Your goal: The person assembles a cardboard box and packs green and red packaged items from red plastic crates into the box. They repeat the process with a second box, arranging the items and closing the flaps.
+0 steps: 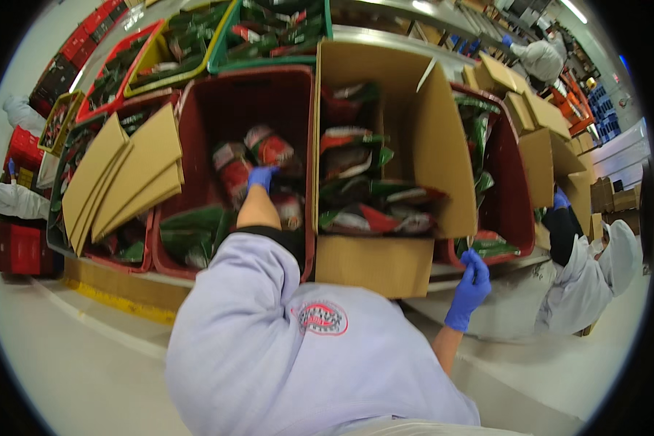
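My left hand (pixel 261 175), in a blue glove, reaches down into a dark red plastic crate (pixel 240 82). It is at the red-and-clear plastic packages (pixel 270 146) lying there; its fingertips are hidden, so a grip cannot be made out. To the right of that crate stands an open cardboard box (pixel 373 267), holding several green, red and clear packages (pixel 359 218). Just below the box's right flap (pixel 441 136) is my right hand (pixel 471 291), also gloved, with bent fingers near the flap's lower corner. Whether it touches the flap is unclear.
Flat cardboard pieces (pixel 136 180) lie across crates at left. Red (pixel 114 71), yellow (pixel 180 49) and green (pixel 272 62) crates of packages stand behind. Another dark red crate (pixel 501 163) is right of the box. Near cartons at right, a co-worker (pixel 583 278) stands close.
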Available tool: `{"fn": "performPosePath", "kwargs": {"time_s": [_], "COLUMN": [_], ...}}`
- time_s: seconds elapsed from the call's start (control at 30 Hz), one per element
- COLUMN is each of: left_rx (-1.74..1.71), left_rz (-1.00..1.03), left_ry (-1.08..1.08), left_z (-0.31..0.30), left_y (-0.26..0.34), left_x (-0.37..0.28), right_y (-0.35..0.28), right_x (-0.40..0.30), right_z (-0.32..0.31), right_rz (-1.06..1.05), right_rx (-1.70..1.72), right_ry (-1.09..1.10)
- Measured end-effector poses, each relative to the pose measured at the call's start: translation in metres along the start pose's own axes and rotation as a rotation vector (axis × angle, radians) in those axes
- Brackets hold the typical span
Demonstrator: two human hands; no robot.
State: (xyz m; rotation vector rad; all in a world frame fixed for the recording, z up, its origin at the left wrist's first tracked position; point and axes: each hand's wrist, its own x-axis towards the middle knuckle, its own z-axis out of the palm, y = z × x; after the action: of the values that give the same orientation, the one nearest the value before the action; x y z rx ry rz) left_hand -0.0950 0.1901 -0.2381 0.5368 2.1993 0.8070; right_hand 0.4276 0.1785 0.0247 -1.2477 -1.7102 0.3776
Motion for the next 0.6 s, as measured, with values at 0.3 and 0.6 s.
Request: {"fn": "performPosePath", "kwargs": {"time_s": [0.3,0.6], "left_rx": [0.420,0.708], "left_rz": [0.055,-0.034], "left_ry": [-0.010,-0.046], "left_z": [-0.021,-0.032], "left_y": [0.026,0.079], "left_x": [0.006,-0.051], "right_y": [0.006,-0.001], "right_x": [0.009,0.014], "right_z": [0.010,0.018], "right_rz": [-0.054,-0.098], "right_rx": [0.051,0.148], "right_ry": [0.027,0.024]}}
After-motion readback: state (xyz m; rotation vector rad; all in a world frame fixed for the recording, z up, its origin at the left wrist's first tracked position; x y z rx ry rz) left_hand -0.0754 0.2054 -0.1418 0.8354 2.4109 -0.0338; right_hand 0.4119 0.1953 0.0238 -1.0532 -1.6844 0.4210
